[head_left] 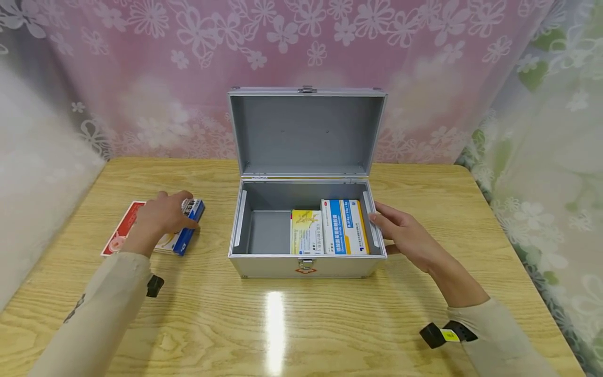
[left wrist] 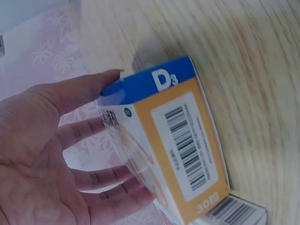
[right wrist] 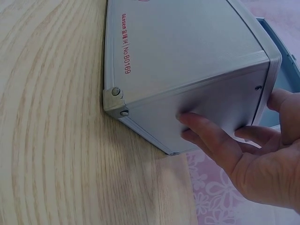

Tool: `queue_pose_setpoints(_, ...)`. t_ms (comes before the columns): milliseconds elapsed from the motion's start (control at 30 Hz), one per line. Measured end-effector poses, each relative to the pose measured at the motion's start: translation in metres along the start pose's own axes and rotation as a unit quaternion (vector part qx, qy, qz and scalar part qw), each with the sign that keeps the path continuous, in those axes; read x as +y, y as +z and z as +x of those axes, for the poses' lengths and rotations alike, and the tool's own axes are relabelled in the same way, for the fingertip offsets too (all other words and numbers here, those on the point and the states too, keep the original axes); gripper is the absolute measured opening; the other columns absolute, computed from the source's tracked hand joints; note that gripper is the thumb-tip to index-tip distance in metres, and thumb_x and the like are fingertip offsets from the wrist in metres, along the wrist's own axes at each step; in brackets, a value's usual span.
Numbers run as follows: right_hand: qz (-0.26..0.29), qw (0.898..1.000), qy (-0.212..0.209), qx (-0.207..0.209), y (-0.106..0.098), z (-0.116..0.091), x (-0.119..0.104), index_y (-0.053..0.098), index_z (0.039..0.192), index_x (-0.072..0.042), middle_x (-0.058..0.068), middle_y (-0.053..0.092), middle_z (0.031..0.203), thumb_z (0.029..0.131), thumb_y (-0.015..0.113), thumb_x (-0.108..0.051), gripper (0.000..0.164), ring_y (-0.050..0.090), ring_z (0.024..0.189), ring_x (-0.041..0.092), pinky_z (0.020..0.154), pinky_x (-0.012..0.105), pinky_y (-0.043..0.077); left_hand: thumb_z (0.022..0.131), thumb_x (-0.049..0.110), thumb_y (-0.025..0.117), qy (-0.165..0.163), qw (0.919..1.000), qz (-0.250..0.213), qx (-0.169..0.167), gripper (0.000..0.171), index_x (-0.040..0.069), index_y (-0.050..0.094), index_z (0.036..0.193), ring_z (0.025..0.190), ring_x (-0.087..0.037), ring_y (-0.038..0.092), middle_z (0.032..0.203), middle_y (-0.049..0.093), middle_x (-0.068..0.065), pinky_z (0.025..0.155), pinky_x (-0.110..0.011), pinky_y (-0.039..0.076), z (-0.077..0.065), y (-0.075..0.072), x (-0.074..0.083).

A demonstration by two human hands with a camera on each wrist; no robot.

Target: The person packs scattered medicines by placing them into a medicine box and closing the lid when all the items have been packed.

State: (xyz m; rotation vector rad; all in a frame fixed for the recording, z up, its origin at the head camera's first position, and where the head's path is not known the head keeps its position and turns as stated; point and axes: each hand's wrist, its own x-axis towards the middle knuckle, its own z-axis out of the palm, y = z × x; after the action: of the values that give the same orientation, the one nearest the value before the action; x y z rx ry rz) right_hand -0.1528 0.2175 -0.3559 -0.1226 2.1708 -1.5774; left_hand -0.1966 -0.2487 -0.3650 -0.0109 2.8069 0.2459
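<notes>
My left hand (head_left: 162,214) grips a blue, white and orange medicine box (head_left: 183,240) on the left of the table. In the left wrist view, its thumb lies against the blue side, near the "D3" print, and the fingers reach round the white face. A silver aluminium medicine case (head_left: 268,267) stands mid-table, its lid (head_left: 306,133) raised. At the case's right wall, my right hand (head_left: 407,235) hooks its thumb over the rim, with fingers pressed to the outer side (right wrist: 206,110). Inside the case are a yellow-and-white box (head_left: 307,233) and a white-and-blue box (head_left: 346,228).
A red-and-white box (head_left: 128,226) lies to the left of the held one, partly covered by my left hand. Behind the wooden table (head_left: 202,324) hangs a pink flowered curtain (head_left: 179,89). The case's left half shows its bare grey floor.
</notes>
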Motion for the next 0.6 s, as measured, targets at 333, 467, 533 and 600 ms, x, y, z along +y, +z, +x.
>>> queue_pose_setpoints(333, 0.010, 1.000, -0.003, -0.002, 0.001, 0.002, 0.002, 0.020, 0.142, -0.022, 0.016, 0.044, 0.127, 0.090, 0.044, -0.045, 0.063, 0.053, 0.104, 0.031, 0.074, 0.046, 0.047, 0.073, 0.049, 0.063, 0.001, 0.9998, -0.014, 0.011, 0.074, 0.014, 0.036, 0.132, 0.093, -0.051, 0.040, 0.115, 0.033, -0.034, 0.058, -0.057, 0.039, -0.005, -0.011, 0.005)
queue_pose_setpoints(467, 0.005, 1.000, -0.003, 0.001, 0.000, 0.001, 0.003, 0.019, 0.143, -0.021, 0.016, 0.044, 0.127, 0.089, 0.043, -0.046, 0.063, 0.052, 0.104, 0.032, 0.074, 0.045, 0.047, 0.071, 0.057, 0.061, 0.003, 0.9994, -0.016, 0.031, 0.079, 0.016, 0.035, 0.134, 0.088, -0.047, 0.046, 0.115, 0.034, -0.033, 0.055, -0.054, 0.039, -0.014, -0.025, 0.013)
queue_pose_setpoints(533, 0.004, 1.000, -0.003, 0.001, -0.001, 0.001, 0.003, 0.019, 0.143, -0.022, 0.016, 0.044, 0.127, 0.089, 0.043, -0.046, 0.063, 0.052, 0.105, 0.032, 0.074, 0.046, 0.047, 0.071, 0.060, 0.059, 0.005, 0.9989, -0.012, 0.044, 0.080, 0.017, 0.035, 0.134, 0.087, -0.045, 0.047, 0.115, 0.034, -0.032, 0.054, -0.053, 0.039, -0.020, -0.031, 0.017)
queue_pose_setpoints(600, 0.004, 1.000, -0.003, 0.001, -0.001, 0.000, 0.003, 0.019, 0.143, -0.022, 0.016, 0.043, 0.127, 0.089, 0.043, -0.046, 0.063, 0.052, 0.104, 0.032, 0.074, 0.046, 0.047, 0.070, 0.063, 0.057, 0.006, 0.9983, -0.008, 0.057, 0.081, 0.018, 0.035, 0.134, 0.087, -0.044, 0.047, 0.117, 0.033, -0.032, 0.053, -0.052, 0.039, -0.026, -0.038, 0.022)
